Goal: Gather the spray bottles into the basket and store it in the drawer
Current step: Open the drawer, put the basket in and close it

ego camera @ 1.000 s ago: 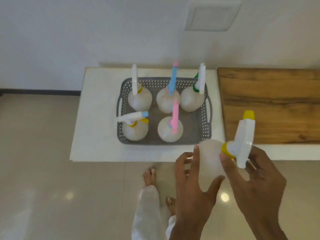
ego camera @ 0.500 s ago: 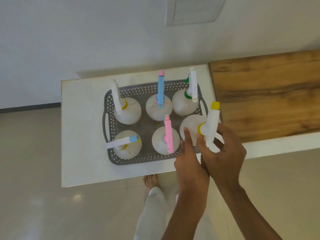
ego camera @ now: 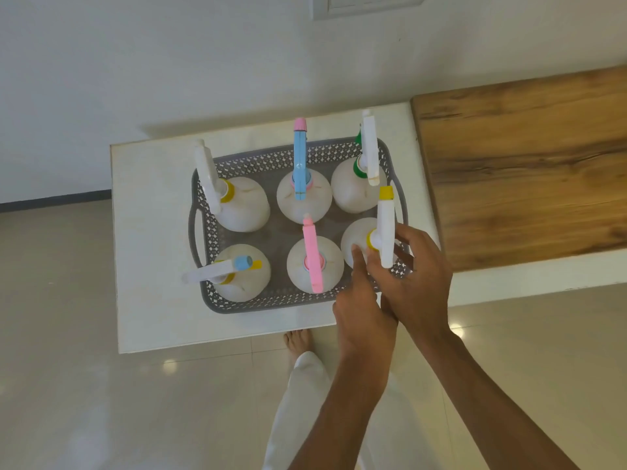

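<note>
A grey perforated basket [ego camera: 203,239] sits on a white table [ego camera: 149,266] and holds several white spray bottles standing upright in two rows. The yellow-capped bottle [ego camera: 356,235] stands in the basket's near right corner. My right hand [ego camera: 414,279] grips its white trigger head. My left hand [ego camera: 359,307] rests its fingertips against the bottle's side. Beside it stands the bottle with the pink head [ego camera: 312,262]. A blue-headed bottle [ego camera: 300,171] and a green-collared bottle [ego camera: 359,178] stand in the far row.
A wooden countertop [ego camera: 522,171] adjoins the table on the right, level with it. A white wall rises behind. Glossy beige floor tiles surround the table, and my bare foot [ego camera: 298,340] and white trouser leg show below its near edge.
Both hands carried the yellow-capped bottle from in front of the table into the basket's near right corner, where it now stands upright. The view shifted closer and further over the basket.
</note>
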{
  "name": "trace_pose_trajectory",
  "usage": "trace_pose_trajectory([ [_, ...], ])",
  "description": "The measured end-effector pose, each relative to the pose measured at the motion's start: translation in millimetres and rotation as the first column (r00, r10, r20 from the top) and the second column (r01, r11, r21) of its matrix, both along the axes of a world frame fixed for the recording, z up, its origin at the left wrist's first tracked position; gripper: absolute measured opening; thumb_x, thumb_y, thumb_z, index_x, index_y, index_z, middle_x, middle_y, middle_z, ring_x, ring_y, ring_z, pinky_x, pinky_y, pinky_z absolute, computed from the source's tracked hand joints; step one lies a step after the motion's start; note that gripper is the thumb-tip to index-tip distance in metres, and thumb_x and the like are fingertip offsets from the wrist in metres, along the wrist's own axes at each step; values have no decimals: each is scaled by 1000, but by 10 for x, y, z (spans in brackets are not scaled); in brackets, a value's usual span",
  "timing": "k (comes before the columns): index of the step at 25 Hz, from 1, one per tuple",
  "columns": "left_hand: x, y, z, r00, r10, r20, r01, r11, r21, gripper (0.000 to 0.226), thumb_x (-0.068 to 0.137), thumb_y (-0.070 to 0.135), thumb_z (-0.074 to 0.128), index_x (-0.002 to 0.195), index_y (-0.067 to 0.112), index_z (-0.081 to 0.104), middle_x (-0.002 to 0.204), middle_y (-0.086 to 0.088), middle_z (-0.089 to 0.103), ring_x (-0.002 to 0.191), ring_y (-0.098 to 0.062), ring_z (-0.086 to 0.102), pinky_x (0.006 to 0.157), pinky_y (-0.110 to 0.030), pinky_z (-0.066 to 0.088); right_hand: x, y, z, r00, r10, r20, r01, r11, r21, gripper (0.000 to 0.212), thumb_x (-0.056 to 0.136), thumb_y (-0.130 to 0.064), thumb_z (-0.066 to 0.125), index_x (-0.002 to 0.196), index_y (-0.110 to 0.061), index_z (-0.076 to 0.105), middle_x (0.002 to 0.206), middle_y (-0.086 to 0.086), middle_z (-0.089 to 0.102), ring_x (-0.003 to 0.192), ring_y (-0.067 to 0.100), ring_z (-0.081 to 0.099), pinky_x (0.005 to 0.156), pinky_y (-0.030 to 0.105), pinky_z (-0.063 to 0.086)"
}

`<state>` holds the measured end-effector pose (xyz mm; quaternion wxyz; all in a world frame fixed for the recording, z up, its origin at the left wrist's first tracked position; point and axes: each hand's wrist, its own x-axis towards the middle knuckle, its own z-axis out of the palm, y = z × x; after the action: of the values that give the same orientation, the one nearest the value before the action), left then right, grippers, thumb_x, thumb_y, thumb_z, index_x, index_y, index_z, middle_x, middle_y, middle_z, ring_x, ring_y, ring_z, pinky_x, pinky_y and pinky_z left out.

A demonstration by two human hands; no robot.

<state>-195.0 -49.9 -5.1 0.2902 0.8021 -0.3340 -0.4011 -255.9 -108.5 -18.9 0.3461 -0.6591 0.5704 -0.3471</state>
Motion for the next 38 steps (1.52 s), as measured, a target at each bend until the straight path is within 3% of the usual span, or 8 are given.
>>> trace_pose_trajectory([
  [4,9,74,35,997,-58,53,56,998,34,68,89,24,69,148,31,37,118,8,70,105,-12,67,90,-25,53,-14,-9,24,999,32,20,-34,997,63,46,79,-22,84,119,-20,61,114,-17,60,104,-2,61,92,11,49],
  [9,238,1005,200,982,-179,65,185,975,-119,29,89,29,65,118,33,62,107,16,70,94,5,65,92,-3,44,-200,157,29,1000,30,0,-30,996,85,72,72,-22,89,135,-14,55,132,-1,58,120,12,57,96,22,52],
  [17,2206,2450,-371,855,390,342,-393,917,-64,55,91,18,66,142,16,46,136,-7,53,115,-16,57,88,-39,58,-152,1248,26,827,-542,148,493,827,270,47,76,-28,82,115,-39,58,115,-12,62,99,2,62,75,14,54],
  [20,2774,2518,-708,874,441,205,-467,879,99,79,92,17,67,156,11,20,161,-11,26,145,-23,33,115,-49,37,58,1693,-146,781,-615,103,548,756,358,40,80,-25,80,109,-41,58,109,-15,63,95,4,63,73,15,54],
  [23,3021,2441,-930,903,429,-35,-425,902,77,75,88,-2,66,152,11,31,153,-8,42,140,-20,43,116,-44,38,265,1975,-355,774,-631,51,539,699,470,40,82,-23,79,115,-31,59,118,-5,65,94,7,63,70,14,52],
  [29,2930,2477,-1130,775,623,-106,-629,777,-31,55,80,-7,61,133,10,56,127,-8,66,122,-18,62,107,-36,49,559,2023,-562,942,-326,-78,325,828,457,49,84,-20,77,129,-16,57,127,1,59,108,13,60,72,3,47],
  [32,2785,2461,-1111,743,668,-53,-670,738,-82,54,83,-1,62,135,12,55,123,0,66,117,-11,62,105,-29,49,553,2000,-586,975,-84,-205,158,914,374,60,86,-19,75,139,-10,50,137,7,52,123,18,53,96,24,51],
  [38,2210,2620,-1070,874,276,399,-266,960,-82,84,97,32,57,156,2,6,165,-19,5,154,-29,4,124,-46,13,268,2011,-768,678,364,-638,-230,930,286,74,97,-30,61,157,-8,24,165,17,21,154,36,14,122,50,28],
])
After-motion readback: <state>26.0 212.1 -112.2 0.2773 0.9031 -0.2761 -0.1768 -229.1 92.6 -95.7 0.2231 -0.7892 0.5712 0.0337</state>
